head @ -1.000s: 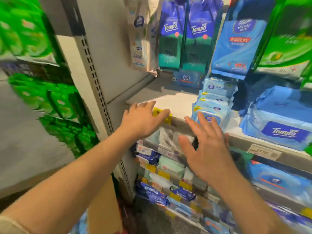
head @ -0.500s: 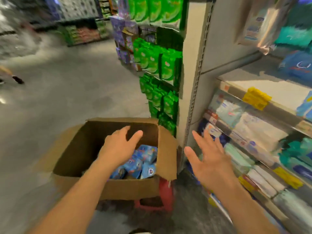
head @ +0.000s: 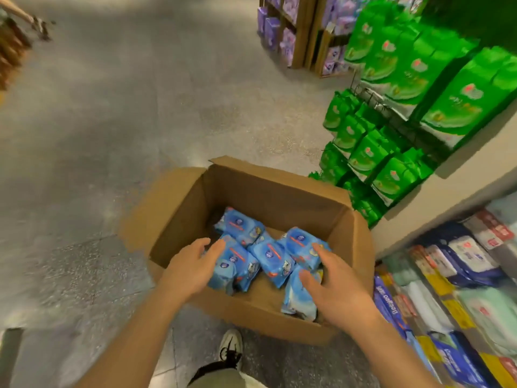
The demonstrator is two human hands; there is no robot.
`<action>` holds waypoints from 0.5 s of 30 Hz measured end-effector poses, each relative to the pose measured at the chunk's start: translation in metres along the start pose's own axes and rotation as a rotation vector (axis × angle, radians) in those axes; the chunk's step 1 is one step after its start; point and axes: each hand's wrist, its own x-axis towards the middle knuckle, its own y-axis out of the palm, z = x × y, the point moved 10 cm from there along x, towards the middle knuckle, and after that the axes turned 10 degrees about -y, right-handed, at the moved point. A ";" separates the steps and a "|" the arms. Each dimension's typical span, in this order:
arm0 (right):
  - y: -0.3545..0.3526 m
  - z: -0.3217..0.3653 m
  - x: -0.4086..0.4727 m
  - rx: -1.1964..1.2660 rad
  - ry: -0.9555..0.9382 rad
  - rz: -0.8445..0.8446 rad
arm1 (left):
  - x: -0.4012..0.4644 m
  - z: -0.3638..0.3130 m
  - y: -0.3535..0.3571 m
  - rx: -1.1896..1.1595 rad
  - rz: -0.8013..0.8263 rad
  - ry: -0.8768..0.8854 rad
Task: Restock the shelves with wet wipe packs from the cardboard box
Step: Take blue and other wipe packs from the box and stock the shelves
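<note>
An open cardboard box (head: 279, 191) stands on the floor in front of me, with several blue wet wipe packs (head: 272, 257) lying loose in its bottom. My left hand (head: 193, 266) reaches over the box's near left wall, fingers spread, right at the leftmost pack (head: 232, 264). My right hand (head: 333, 278) hovers over the packs on the right side, fingers spread and holding nothing; whether either hand touches a pack is unclear. The shelves (head: 447, 275) with stocked wipe packs run along the right edge.
Green tissue packs (head: 391, 141) hang on the shelf end beyond the box. A wooden rack of purple packs (head: 296, 32) stands further back. My shoe (head: 230, 345) is just before the box. Grey aisle floor (head: 126, 107) spreads left; another person's arm (head: 19, 12) shows far left.
I turned from the shelf down to the box. Both hands, empty throughout, dropped from the shelf edge into the box and now sit over the blue packs.
</note>
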 end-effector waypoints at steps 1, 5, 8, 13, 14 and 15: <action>0.013 0.004 0.016 0.014 -0.006 0.023 | 0.016 0.006 -0.001 0.000 0.017 -0.013; 0.063 0.002 0.069 0.095 0.036 0.075 | 0.076 0.025 0.000 0.024 0.079 -0.075; 0.111 -0.011 0.097 0.156 0.130 0.143 | 0.116 0.032 0.005 0.027 0.117 -0.117; 0.204 -0.028 0.144 0.082 0.060 0.273 | 0.163 0.043 0.011 -0.005 0.150 -0.234; 0.228 -0.035 0.154 0.050 0.034 0.329 | 0.171 0.049 0.013 -0.016 0.142 -0.255; 0.256 -0.049 0.163 0.038 0.023 0.372 | 0.178 0.055 0.016 -0.032 0.130 -0.276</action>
